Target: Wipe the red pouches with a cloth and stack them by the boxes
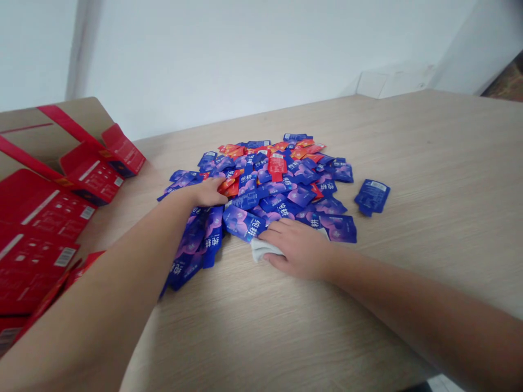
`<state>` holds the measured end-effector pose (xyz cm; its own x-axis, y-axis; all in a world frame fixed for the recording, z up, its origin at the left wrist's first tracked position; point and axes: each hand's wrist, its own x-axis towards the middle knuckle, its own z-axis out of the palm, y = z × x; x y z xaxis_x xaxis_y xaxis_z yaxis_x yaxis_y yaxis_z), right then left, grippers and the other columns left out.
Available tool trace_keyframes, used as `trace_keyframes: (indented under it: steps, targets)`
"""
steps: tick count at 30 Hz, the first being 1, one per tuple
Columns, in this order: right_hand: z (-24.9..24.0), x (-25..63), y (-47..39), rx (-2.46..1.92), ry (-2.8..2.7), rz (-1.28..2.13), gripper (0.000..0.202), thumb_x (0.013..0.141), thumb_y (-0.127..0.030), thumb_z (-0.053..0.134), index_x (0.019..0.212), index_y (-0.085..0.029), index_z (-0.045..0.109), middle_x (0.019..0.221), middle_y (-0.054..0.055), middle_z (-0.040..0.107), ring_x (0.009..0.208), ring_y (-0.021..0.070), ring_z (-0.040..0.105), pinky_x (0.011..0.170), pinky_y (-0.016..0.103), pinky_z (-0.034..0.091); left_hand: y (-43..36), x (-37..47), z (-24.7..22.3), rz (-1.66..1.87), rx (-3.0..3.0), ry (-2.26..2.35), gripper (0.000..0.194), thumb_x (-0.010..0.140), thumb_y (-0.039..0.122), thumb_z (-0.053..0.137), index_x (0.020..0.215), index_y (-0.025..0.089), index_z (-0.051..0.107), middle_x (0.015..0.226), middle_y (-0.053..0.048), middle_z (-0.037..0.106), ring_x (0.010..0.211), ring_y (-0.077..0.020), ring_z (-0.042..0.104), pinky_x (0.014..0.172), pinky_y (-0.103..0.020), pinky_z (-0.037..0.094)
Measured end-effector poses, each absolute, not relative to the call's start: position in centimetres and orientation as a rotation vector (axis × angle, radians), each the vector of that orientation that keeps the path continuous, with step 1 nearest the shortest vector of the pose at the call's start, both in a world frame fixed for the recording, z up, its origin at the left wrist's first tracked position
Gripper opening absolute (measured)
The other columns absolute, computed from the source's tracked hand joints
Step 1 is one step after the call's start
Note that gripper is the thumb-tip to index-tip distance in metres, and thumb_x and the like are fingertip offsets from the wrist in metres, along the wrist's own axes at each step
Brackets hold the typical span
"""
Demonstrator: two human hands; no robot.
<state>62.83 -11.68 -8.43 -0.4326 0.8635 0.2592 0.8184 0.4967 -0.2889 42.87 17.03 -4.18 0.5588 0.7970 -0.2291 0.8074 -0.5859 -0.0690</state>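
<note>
Right hand [300, 247]: palm down at center-right of the frame, grip clamped on a pale cloth [263, 250], fingers above, thumb below. Cloth sits on the tabletop [245, 326], against the near edge of the packet pile [281, 188].

Left hand [208, 191]: on the pile's left side, grip apart, fingers and thumb around orange-red packets. Can't see any pinch.

Handling, my read: cloth is bunched, so a flat pad under the fingers would give more even contact. Light pressure; packets look soft and overlap loosely, so a hard shove could ride the cloth up over the corners. Left palm low and broad steadies the stack better than fingertips. Short strokes suit the near edge.

Watch the lone blue packet [372, 196] right of the pile, and the red boxes [32, 218] at frame left, near the left forearm.
</note>
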Motion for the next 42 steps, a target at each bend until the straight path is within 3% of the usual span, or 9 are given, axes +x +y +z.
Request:
trace_keyframes:
  steps: [7,13,19,23,28,32,34,38,42]
  targets:
    - [-8.3,62.8,-11.7,-1.403,-2.369,0.181,0.038,0.105,-0.037,0.063,0.136,-0.016,0.068,0.128,0.015,0.072,0.116,0.0313,0.063,0.104,0.049,0.049,16.4,43.6,-5.5,-0.301,2.805,1.462,0.096,0.087,0.051,0.07,0.168,0.016,0.035,0.159,-0.023,0.054,0.138,-0.0388,0.062,0.112,-0.039,0.049]
    - [-8.4,63.0,-11.8,-1.4,-2.374,0.176,0.038,0.106,-0.037,0.062,0.137,-0.016,0.067,0.13,0.015,0.072,0.118,0.0311,0.063,0.105,0.049,0.048,15.6,41.8,-4.3,-0.087,2.86,1.593,0.069,0.094,0.055,0.063,0.151,0.017,0.054,0.14,-0.022,0.063,0.125,-0.0403,0.068,0.105,-0.043,0.052]
    - [-8.5,62.9,-11.7,-1.418,-2.377,0.164,0.037,0.104,-0.036,0.065,0.135,-0.016,0.068,0.129,0.015,0.072,0.118,0.031,0.063,0.104,0.048,0.048,12.8,39.4,-2.1,0.273,2.775,1.74,0.058,0.102,0.052,0.048,0.147,0.016,0.053,0.136,-0.018,0.065,0.122,-0.0364,0.067,0.104,-0.041,0.052]
    - [-8.6,62.9,-11.7,-1.418,-2.375,0.161,0.037,0.104,-0.036,0.065,0.135,-0.015,0.068,0.128,0.015,0.072,0.116,0.031,0.063,0.103,0.048,0.049,7.2,37.8,-2.0,0.501,2.583,1.483,0.051,0.102,0.055,0.051,0.137,0.019,0.06,0.123,-0.009,0.072,0.106,-0.0316,0.071,0.095,-0.04,0.057]
    - [-8.4,62.9,-11.7,-1.415,-2.373,0.145,0.036,0.105,-0.037,0.063,0.132,-0.015,0.069,0.126,0.016,0.072,0.114,0.0313,0.064,0.102,0.049,0.049,-1.2,34.7,-4.1,0.475,2.71,0.932,0.061,0.101,0.054,0.064,0.153,0.025,0.051,0.145,-0.011,0.066,0.129,-0.0334,0.066,0.113,-0.046,0.052]
    - [-8.4,62.8,-11.8,-1.395,-2.376,0.175,0.033,0.103,-0.031,0.064,0.131,-0.015,0.069,0.125,0.015,0.072,0.115,0.0313,0.063,0.102,0.049,0.049,-5.0,33.8,-5.7,0.301,2.823,0.581,0.074,0.094,0.07,0.074,0.151,0.028,0.052,0.142,-0.013,0.068,0.129,-0.0357,0.067,0.112,-0.051,0.053]
    - [-8.6,62.8,-11.7,-1.394,-2.368,0.187,0.03,0.103,-0.03,0.064,0.129,-0.017,0.069,0.123,0.015,0.072,0.116,0.0313,0.064,0.102,0.049,0.049,-5.7,34.0,-6.2,0.287,2.825,0.498,0.071,0.094,0.073,0.073,0.146,0.028,0.055,0.138,-0.012,0.07,0.127,-0.0358,0.067,0.111,-0.052,0.052]
    - [-8.5,62.7,-11.8,-1.496,-2.237,0.205,0.029,0.102,-0.024,0.061,0.128,-0.015,0.067,0.122,0.015,0.072,0.115,0.0302,0.066,0.099,0.045,0.051,-5.6,34.0,-6.3,0.506,2.732,0.64,0.059,0.104,0.062,0.063,0.148,0.024,0.053,0.141,-0.016,0.066,0.13,-0.0361,0.065,0.113,-0.053,0.051]
    - [-6.1,62.7,-13.2,-1.536,-2.098,0.42,0.035,0.097,-0.033,0.073,0.129,-0.02,0.068,0.123,0.011,0.075,0.108,0.0266,0.07,0.093,0.038,0.053,-5.1,33.1,-5.8,0.666,2.593,0.828,0.051,0.108,0.05,0.055,0.152,0.024,0.047,0.144,-0.015,0.062,0.129,-0.0343,0.063,0.111,-0.052,0.053]
